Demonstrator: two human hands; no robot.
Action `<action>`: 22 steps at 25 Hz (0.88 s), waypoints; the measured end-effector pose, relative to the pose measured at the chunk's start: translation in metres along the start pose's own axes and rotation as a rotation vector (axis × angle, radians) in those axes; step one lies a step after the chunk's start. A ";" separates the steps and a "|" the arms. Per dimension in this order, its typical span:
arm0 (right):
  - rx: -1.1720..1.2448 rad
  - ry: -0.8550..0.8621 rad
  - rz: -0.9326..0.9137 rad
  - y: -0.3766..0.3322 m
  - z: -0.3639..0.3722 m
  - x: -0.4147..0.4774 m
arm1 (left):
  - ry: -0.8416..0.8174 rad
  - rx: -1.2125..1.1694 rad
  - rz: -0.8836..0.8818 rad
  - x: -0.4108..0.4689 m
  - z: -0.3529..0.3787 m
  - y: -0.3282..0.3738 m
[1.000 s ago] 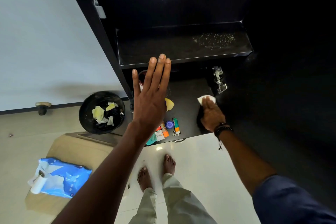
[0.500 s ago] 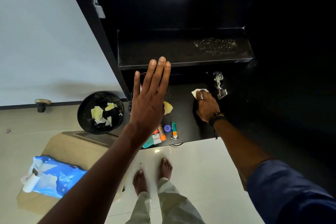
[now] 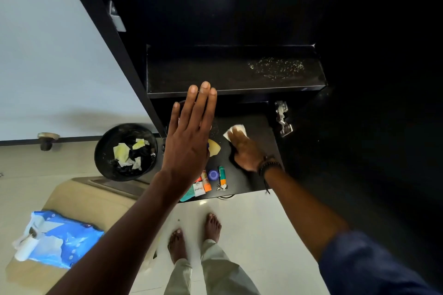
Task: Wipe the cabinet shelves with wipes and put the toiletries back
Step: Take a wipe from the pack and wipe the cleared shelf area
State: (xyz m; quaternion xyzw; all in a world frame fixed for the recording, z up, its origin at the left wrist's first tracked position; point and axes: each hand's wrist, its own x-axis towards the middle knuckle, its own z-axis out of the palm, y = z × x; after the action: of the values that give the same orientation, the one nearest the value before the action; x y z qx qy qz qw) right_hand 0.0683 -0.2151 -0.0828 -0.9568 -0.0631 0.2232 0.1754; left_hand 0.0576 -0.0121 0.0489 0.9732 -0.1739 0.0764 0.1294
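1. The black cabinet [image 3: 134, 79] stands open, and two shelves show inside it. The upper shelf [image 3: 203, 76] carries no items, only a pale speckled patch of dust [image 3: 275, 67] towards its right end.
2. The lower shelf [image 3: 254, 182] holds the toiletries in a loose cluster at its front left. They are one green-and-orange tube [image 3: 223, 177], one blue round cap [image 3: 212, 175], one orange tube [image 3: 206, 184], one small white box [image 3: 198, 190] and one teal comb [image 3: 187, 196]. One yellow piece [image 3: 215, 147] lies farther back, partly behind the left hand. A small bunch of keys [image 3: 221, 187] lies at the front edge, just beside the green-and-orange tube.
3. The round black bin [image 3: 100, 148] stands on the floor to the left of the cabinet. It holds at least three crumpled used wipes [image 3: 122, 152], some yellowish and some white.
4. One blue pack of wipes [image 3: 69, 239] lies on a beige surface at lower left. White sheet bulges out of its left end.
5. The wipe [image 3: 237, 129] in use is a single small, white, folded one. It lies on the lower shelf to the right of the yellow piece and well back from the toiletries.
6. The right hand [image 3: 244, 151] lies flat on this wipe and presses it to the shelf, fingers stretched over it. The hand is slightly blurred, and a dark beaded bracelet [image 3: 269, 166] sits at its wrist.
7. The left hand [image 3: 189, 146] grasps nothing. It is raised flat with its fingers straight and together, the tips level with the front edge of the upper shelf. Whether they touch that edge cannot be told.
8. One metal hinge [image 3: 282, 118] sits on the cabinet's right wall, and two bare feet [image 3: 194, 235] stand on the pale floor below.
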 end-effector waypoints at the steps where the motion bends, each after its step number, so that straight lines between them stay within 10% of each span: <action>1: -0.043 0.026 0.052 0.013 0.010 -0.016 | -0.008 -0.002 0.005 0.000 0.000 0.000; 7: -0.118 -0.014 0.340 0.033 -0.020 0.025 | -0.005 -0.016 0.022 0.000 0.000 -0.001; 13: 0.087 0.021 0.072 -0.010 0.028 -0.025 | 0.009 -0.019 -0.010 0.000 0.003 0.001; 22: 0.021 0.120 0.295 0.018 0.006 -0.025 | 0.038 -0.022 0.001 0.000 0.005 0.002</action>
State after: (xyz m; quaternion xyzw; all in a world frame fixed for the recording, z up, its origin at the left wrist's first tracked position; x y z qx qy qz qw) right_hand 0.0443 -0.2348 -0.0843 -0.9654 0.0910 0.1896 0.1539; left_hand 0.0572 -0.0152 0.0450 0.9700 -0.1728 0.0931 0.1434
